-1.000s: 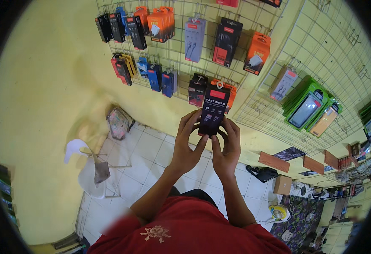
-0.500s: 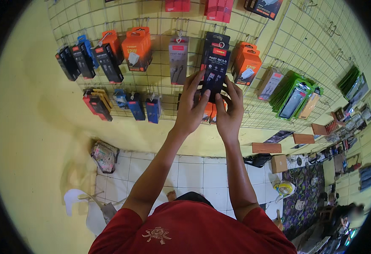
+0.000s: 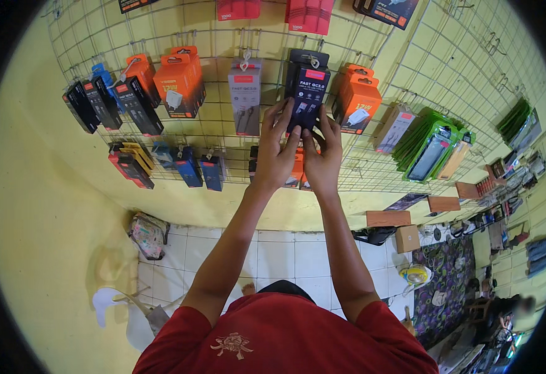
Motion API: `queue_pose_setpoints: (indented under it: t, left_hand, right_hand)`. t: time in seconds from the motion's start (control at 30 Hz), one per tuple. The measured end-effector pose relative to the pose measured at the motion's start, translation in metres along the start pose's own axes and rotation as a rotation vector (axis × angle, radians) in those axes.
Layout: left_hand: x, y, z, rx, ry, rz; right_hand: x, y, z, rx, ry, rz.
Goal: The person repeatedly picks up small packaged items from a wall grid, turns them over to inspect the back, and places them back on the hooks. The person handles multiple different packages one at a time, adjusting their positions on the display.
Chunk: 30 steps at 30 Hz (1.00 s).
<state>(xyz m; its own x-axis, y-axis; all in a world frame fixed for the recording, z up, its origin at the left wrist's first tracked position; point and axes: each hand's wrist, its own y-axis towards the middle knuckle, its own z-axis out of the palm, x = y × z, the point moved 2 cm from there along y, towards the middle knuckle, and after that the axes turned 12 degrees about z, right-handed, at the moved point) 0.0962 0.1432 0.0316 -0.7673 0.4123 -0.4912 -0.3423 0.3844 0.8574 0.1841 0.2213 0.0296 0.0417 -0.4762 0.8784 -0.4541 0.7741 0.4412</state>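
A dark cable box [image 3: 308, 92] hangs from a hook on the wire grid, with another dark box just behind it. My left hand [image 3: 277, 149] grips its lower left edge, thumb on the front near the bottom. On the opposite edge, my right hand [image 3: 323, 151] has its fingers along the side and its thumb beside the left one. A grey cable box [image 3: 245, 96] hangs to the left of my hands, apart from them. To the right hang orange charger boxes [image 3: 356, 100]. More orange boxes in the row below are partly hidden behind my hands.
The wire grid [image 3: 404, 81] carries more orange charger boxes [image 3: 182, 81], blue boxes [image 3: 188, 166] and green-edged phone case packs [image 3: 432, 149]. Below are wooden shelves [image 3: 388, 218], a patterned bag [image 3: 149, 235], a white chair [image 3: 129, 318] and a yellow fan [image 3: 415, 275]. Someone sits at far right.
The front dark box now hangs straighter and more in line with the one behind it. My hands have shifted slightly left and closer together. The view has shifted a little.
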Motion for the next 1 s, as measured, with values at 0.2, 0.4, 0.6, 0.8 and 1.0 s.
queue_pose_setpoints:
  t: [0.2, 0.4, 0.6, 0.8, 1.0]
  left_hand:
    - [0.003, -0.009, 0.01, -0.012, -0.029, -0.13]
    - [-0.045, -0.052, 0.03, 0.005, 0.112, -0.071]
    - [-0.05, -0.049, 0.132, 0.342, -0.313, -0.169]
    - [-0.017, -0.024, 0.219, 0.269, -0.395, -0.152]
    - [-0.044, -0.03, 0.212, 0.245, -0.278, -0.134]
  right_hand:
    - [-0.012, -0.011, -0.005, 0.049, -0.074, -0.039]
    - [-0.01, -0.058, -0.089, 0.025, -0.069, 0.038]
    - [-0.074, -0.01, -0.167, -0.275, -0.07, 0.084]
    - [-0.105, 0.033, -0.184, -0.253, -0.069, 0.101]
    - [-0.096, 0.02, -0.185, -0.187, 0.115, 0.111]
